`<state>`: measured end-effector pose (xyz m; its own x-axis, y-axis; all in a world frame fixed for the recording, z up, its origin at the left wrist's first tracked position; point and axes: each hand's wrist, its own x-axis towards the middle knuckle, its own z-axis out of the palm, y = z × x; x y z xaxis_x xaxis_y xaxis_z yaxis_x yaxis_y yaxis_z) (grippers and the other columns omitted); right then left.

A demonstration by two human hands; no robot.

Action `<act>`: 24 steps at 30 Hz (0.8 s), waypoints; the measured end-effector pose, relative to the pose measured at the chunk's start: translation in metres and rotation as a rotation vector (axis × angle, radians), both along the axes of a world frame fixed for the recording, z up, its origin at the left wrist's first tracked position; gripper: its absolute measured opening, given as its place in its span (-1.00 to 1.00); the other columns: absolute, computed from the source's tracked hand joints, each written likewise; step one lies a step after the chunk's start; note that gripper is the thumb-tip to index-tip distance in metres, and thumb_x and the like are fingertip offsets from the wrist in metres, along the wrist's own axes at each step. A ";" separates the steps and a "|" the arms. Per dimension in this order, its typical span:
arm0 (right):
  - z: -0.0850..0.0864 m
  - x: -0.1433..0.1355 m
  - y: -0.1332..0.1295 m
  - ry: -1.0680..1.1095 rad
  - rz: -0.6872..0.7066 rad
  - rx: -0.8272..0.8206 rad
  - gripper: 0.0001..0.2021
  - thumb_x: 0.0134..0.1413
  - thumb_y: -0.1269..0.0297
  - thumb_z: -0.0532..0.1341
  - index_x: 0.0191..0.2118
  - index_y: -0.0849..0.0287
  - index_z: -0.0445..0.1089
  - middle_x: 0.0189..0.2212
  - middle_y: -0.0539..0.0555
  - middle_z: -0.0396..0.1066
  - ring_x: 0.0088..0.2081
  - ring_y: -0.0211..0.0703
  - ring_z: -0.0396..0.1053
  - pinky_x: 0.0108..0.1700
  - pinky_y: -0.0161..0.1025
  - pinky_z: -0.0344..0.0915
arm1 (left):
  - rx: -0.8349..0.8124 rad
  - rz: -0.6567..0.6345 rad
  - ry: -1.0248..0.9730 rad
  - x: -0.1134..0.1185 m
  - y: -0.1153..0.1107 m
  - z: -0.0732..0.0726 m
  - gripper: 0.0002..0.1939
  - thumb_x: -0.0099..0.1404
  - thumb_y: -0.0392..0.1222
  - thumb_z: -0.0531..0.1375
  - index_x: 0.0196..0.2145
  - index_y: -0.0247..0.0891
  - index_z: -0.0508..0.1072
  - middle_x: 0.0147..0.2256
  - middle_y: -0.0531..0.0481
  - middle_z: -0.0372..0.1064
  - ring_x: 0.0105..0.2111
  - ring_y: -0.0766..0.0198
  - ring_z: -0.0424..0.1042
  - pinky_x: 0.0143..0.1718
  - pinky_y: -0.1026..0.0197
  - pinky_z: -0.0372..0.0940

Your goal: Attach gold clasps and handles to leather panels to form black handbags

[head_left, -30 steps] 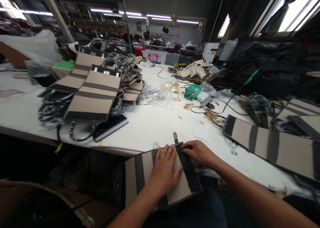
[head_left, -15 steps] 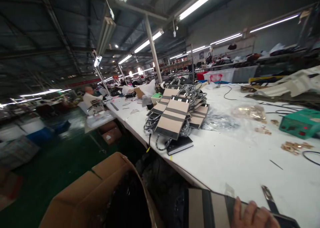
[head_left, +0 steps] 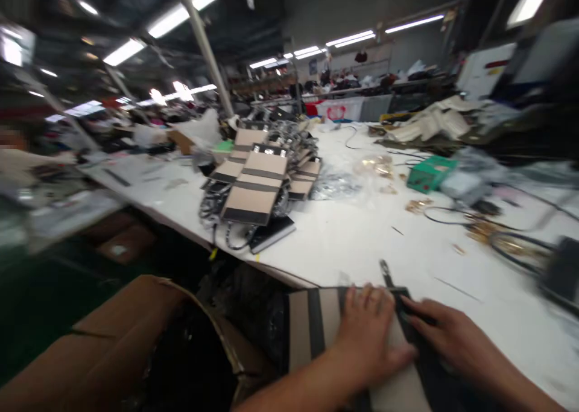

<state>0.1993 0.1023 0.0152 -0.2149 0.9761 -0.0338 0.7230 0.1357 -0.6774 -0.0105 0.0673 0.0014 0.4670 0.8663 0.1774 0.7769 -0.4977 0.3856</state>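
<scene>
A flat beige panel with black stripes [head_left: 298,327] lies at the table's front edge, partly over it. My left hand [head_left: 366,327] rests flat on top of it, fingers stretched toward the far edge. At the panel's black right end is my right hand [head_left: 452,330], thumb and fingers closed on something dark that blurs into that end. A short black strap with a metal tip [head_left: 386,273] sticks out beyond the panel, just past my fingers.
Similar striped pieces with grey cords [head_left: 256,183] are piled on the white table [head_left: 335,243]. A green box-shaped device [head_left: 429,174], gold-coloured metal parts [head_left: 418,205] and cables lie to the right. An open cardboard carton [head_left: 113,333] stands below left. Another person [head_left: 27,164] is at far left.
The view has swung to the right, so the pile and carton sit further left. My right hand has come into view at the panel's right end. A hand stays on the panel.
</scene>
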 end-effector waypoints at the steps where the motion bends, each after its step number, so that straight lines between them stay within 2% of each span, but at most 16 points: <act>1: 0.007 0.001 -0.003 0.003 0.015 -0.074 -0.58 0.12 0.02 0.13 0.00 -0.02 0.59 -0.23 0.14 0.60 -0.18 0.08 0.53 -0.11 -0.10 0.41 | -0.037 0.017 -0.004 -0.001 0.002 0.008 -0.16 0.33 0.36 0.05 0.39 -0.17 0.06 0.36 -0.17 0.11 0.37 -0.10 0.03 0.38 -0.30 -0.07; 2: 0.013 0.001 -0.002 -0.003 0.011 -0.110 -0.56 0.13 0.08 0.13 0.06 0.01 0.56 -0.16 0.13 0.60 -0.10 0.08 0.51 -0.04 -0.09 0.38 | -0.060 0.014 0.000 -0.001 0.006 0.011 -0.18 0.34 0.34 0.05 0.38 -0.18 0.09 0.36 -0.17 0.11 0.38 -0.10 0.02 0.39 -0.30 -0.10; 4: 0.024 0.001 0.005 0.003 0.002 -0.158 -0.57 0.11 0.17 0.17 0.08 0.08 0.54 -0.04 0.13 0.57 -0.01 0.06 0.48 0.06 -0.10 0.33 | -0.067 -0.004 -0.007 0.000 0.014 0.009 -0.23 0.36 0.28 0.07 0.37 -0.20 0.12 0.38 -0.16 0.08 0.39 -0.09 -0.02 0.41 -0.28 -0.18; 8: 0.048 0.005 0.022 0.025 -0.067 -0.207 -0.66 0.07 0.22 0.24 -0.03 0.14 0.56 -0.27 0.06 0.60 -0.28 -0.07 0.50 -0.16 -0.19 0.35 | -0.034 -0.027 -0.057 0.003 0.016 -0.001 -0.22 0.35 0.25 0.11 0.36 -0.24 0.13 0.37 -0.16 0.09 0.39 -0.05 -0.02 0.43 -0.23 -0.23; 11: 0.061 0.005 0.035 0.030 0.017 -0.197 -0.81 0.08 0.25 0.25 -0.23 0.13 0.59 -0.31 0.02 0.60 -0.25 -0.09 0.49 -0.14 -0.21 0.33 | -0.019 -0.013 -0.079 0.003 0.014 -0.001 -0.19 0.34 0.25 0.13 0.37 -0.26 0.12 0.37 -0.17 0.10 0.39 -0.05 -0.01 0.44 -0.21 -0.23; 14: 0.064 -0.005 0.048 -0.014 0.135 -0.195 -0.81 0.10 0.31 0.21 -0.26 0.12 0.60 -0.32 0.01 0.61 -0.26 -0.11 0.49 -0.15 -0.23 0.31 | -0.024 -0.004 -0.091 0.002 0.014 -0.001 -0.18 0.33 0.25 0.14 0.37 -0.28 0.12 0.36 -0.19 0.10 0.39 -0.05 -0.01 0.44 -0.21 -0.24; 18: 0.058 -0.019 0.060 -0.145 0.252 -0.223 -0.77 0.09 0.38 0.19 -0.23 0.12 0.62 -0.33 0.00 0.60 -0.30 -0.14 0.47 -0.21 -0.27 0.29 | -0.038 -0.006 -0.105 0.002 0.014 -0.002 -0.15 0.32 0.26 0.14 0.38 -0.30 0.10 0.36 -0.21 0.10 0.40 -0.05 -0.02 0.44 -0.20 -0.23; 24: 0.057 -0.022 0.061 -0.210 0.273 -0.226 -0.75 0.08 0.43 0.19 -0.22 0.10 0.62 -0.27 0.01 0.62 -0.25 -0.15 0.49 -0.16 -0.29 0.29 | -0.051 -0.004 -0.110 0.003 0.014 -0.001 -0.15 0.32 0.25 0.15 0.37 -0.30 0.11 0.37 -0.19 0.10 0.40 -0.05 -0.03 0.44 -0.18 -0.28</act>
<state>0.1775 0.1638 0.0720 -0.4302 0.8473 -0.3115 0.8069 0.2062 -0.5535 -0.0079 0.0813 0.0008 0.4509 0.8736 0.1832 0.7264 -0.4784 0.4934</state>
